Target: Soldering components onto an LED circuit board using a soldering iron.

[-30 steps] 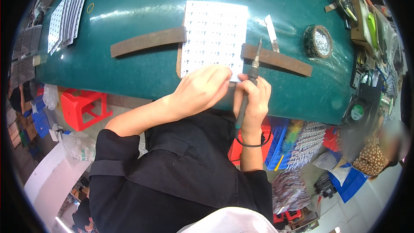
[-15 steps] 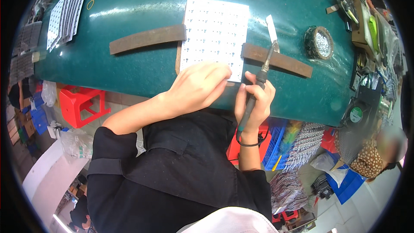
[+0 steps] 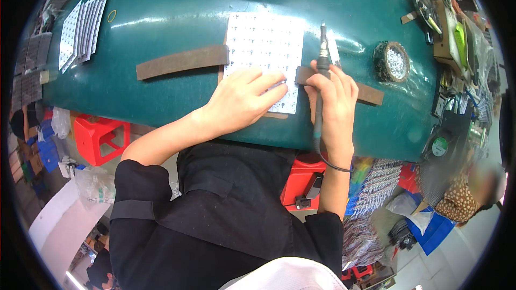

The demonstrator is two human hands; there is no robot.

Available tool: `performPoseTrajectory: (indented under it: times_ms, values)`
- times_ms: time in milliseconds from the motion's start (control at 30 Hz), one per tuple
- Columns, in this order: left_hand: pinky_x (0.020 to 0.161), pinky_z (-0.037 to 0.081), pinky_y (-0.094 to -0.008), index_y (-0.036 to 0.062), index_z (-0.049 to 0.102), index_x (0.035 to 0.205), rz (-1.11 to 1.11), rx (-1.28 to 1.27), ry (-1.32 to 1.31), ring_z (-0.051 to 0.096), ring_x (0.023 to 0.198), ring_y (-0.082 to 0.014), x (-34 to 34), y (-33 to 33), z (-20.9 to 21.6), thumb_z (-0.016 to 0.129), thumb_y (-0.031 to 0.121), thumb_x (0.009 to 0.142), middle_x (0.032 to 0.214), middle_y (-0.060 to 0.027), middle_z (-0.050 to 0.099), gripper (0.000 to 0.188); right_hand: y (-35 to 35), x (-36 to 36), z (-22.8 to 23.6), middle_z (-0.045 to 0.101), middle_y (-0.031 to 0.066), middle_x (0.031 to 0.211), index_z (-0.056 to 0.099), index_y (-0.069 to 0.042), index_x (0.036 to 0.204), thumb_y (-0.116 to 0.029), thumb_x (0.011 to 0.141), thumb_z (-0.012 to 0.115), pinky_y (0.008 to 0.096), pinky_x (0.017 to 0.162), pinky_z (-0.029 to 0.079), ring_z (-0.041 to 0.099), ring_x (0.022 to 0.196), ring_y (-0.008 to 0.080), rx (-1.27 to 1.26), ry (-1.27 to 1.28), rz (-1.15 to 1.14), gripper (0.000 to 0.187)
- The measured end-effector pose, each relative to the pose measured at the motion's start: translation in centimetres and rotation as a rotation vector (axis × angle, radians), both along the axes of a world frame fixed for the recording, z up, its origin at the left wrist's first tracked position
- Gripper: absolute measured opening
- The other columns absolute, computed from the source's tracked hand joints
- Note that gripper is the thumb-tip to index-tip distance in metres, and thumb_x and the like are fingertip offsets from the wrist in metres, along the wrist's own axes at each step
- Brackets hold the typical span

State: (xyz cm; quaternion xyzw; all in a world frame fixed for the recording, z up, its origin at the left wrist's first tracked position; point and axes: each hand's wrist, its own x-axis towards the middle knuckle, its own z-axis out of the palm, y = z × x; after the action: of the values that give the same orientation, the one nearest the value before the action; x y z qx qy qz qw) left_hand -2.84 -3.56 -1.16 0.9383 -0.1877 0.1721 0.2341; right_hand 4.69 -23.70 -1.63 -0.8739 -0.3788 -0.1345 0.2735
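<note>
A white circuit board panel [image 3: 264, 40], dotted with rows of small dark marks, lies on a brown board [image 3: 221, 72] that shows along its left and lower edges. My left hand [image 3: 239, 99] rests over its lower part, fingers bent and fingertips drawn close together; whatever is between them is too small to make out. My right hand [image 3: 336, 102] is closed round a soldering iron [image 3: 322, 62], right of the panel. The iron's tip points away from me, clear of the panel, and its cable hangs by my wrist.
Brown bars [image 3: 183, 62] flank the panel on the green table [image 3: 161, 0]. A white strip [image 3: 333, 51] and a round tub of silvery bits [image 3: 396, 62] are at right. More panels [image 3: 80, 32] stand far left. Tools and wires [image 3: 424, 5] crowd the right edge; a red stool [image 3: 99, 139] stands below.
My right hand has moved right with the soldering iron, which now points more straight ahead, its tip farther from me. My left hand stays over the panel's lower part. The whole view has shifted slightly.
</note>
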Motion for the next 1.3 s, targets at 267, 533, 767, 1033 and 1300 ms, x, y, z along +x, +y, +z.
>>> performPoseTrajectory:
  times_ms: [267, 533, 767, 1033, 1300]
  values:
    - [0.065, 0.050, -0.0343, 0.0059, 0.066, 0.103, -0.012, -0.043, 0.092, 0.058, 0.075, -0.0222, 0.1, 0.1, 0.2, 0.071, 0.004, 0.074, 0.104, -0.0052, 0.065, 0.029, -3.0, -0.2, 0.8, 0.065, 0.0070, 0.114, 0.061, -0.012, 0.102, -0.010, 0.080, 0.068, 0.0467, 0.103, 0.040, 0.058, 0.113, 0.0291, -0.129, 0.106, 0.023, 0.023]
    - [0.073, 0.052, -0.0397, 0.0006, 0.058, 0.103, 0.035, -0.180, 0.208, 0.064, 0.086, -0.0311, 1.4, -0.1, 0.4, 0.066, -0.001, 0.082, 0.093, -0.0126, 0.064, 0.022, -2.7, -3.6, 2.5, 0.063, 0.0118, 0.085, 0.071, 0.002, 0.110, -0.006, 0.085, 0.068, 0.0303, 0.072, 0.049, 0.059, 0.080, 0.0208, 0.485, 0.470, -0.115, 0.027]
    - [0.068, 0.052, -0.0377, 0.0020, 0.057, 0.097, 0.079, -0.200, 0.263, 0.066, 0.079, -0.0294, 2.0, -0.1, 0.6, 0.065, 0.001, 0.087, 0.088, -0.0110, 0.065, 0.013, -1.7, -4.3, 0.3, 0.065, 0.0128, 0.083, 0.068, 0.004, 0.098, -0.006, 0.079, 0.067, 0.0236, 0.054, 0.037, 0.052, 0.062, 0.0133, 0.756, 0.600, -0.153, 0.021]
    - [0.058, 0.052, -0.0343, 0.0038, 0.058, 0.095, 0.227, -0.123, 0.227, 0.067, 0.067, -0.0247, 2.5, -1.0, 0.2, 0.065, 0.003, 0.088, 0.079, -0.0078, 0.066, 0.011, -1.5, -3.7, 0.3, 0.065, 0.0117, 0.082, 0.068, 0.003, 0.098, -0.007, 0.079, 0.068, 0.0239, 0.053, 0.036, 0.051, 0.060, 0.0123, 0.700, 0.615, -0.136, 0.021]
    - [0.057, 0.053, -0.0338, 0.0036, 0.059, 0.095, 0.219, -0.142, 0.263, 0.069, 0.068, -0.0247, 2.8, -1.1, 0.0, 0.067, 0.005, 0.087, 0.076, -0.0090, 0.067, 0.012, -1.3, -3.6, 0.2, 0.064, 0.0114, 0.082, 0.067, 0.004, 0.099, -0.005, 0.080, 0.068, 0.0241, 0.054, 0.038, 0.051, 0.060, 0.0123, 0.693, 0.621, -0.103, 0.021]
